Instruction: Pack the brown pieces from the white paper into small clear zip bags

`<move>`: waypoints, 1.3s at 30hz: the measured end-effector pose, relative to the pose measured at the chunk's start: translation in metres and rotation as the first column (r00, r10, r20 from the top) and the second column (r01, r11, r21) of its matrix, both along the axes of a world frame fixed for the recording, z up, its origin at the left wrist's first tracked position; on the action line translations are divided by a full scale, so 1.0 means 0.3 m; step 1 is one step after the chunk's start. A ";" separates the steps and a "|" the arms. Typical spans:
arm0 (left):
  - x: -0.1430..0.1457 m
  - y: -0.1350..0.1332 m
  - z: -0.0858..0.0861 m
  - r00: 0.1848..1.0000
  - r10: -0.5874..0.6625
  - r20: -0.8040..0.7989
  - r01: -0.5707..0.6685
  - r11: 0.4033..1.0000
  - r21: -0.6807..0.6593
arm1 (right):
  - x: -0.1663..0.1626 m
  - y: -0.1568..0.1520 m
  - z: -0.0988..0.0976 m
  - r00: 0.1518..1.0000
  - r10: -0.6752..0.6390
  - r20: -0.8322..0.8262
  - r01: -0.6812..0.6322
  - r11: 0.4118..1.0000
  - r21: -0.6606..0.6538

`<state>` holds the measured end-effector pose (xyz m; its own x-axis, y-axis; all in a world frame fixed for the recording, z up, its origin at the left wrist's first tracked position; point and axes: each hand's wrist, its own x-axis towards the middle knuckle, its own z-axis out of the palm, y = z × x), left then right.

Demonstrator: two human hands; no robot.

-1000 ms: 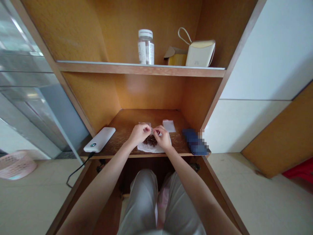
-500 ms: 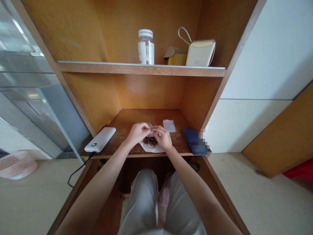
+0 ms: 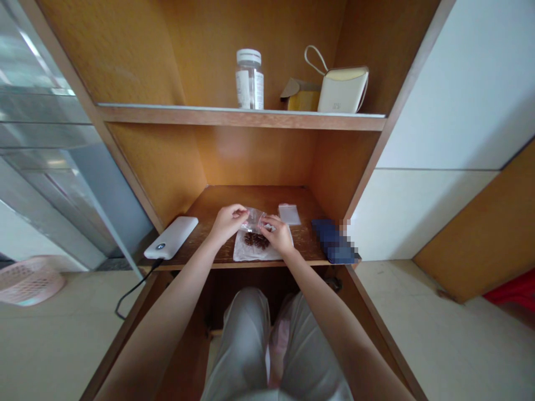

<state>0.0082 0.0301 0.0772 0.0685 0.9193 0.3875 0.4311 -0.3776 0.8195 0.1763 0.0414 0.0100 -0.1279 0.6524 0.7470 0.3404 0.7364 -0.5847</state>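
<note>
Two grips: left hand (image 3: 226, 223), right hand (image 3: 279, 237) both pinching clear bag (image 3: 253, 220); jar (image 3: 249, 81) label illegible.

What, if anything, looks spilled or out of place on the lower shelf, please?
Nothing is spilled: the brown bits sit piled on the white sheet, below the bag pinched by left hand and right hand. Only the power bank looks odd: askew, its near end at the shelf's very edge.

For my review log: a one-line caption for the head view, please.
Left hand and right hand hold a small clear bag by dark pieces on white paper.
</note>
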 end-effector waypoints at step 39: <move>-0.061 -0.005 -0.113 0.909 0.042 -0.415 0.102 0.942 0.319 | -0.008 0.014 -0.023 0.986 0.161 0.032 -0.157 0.983 -0.095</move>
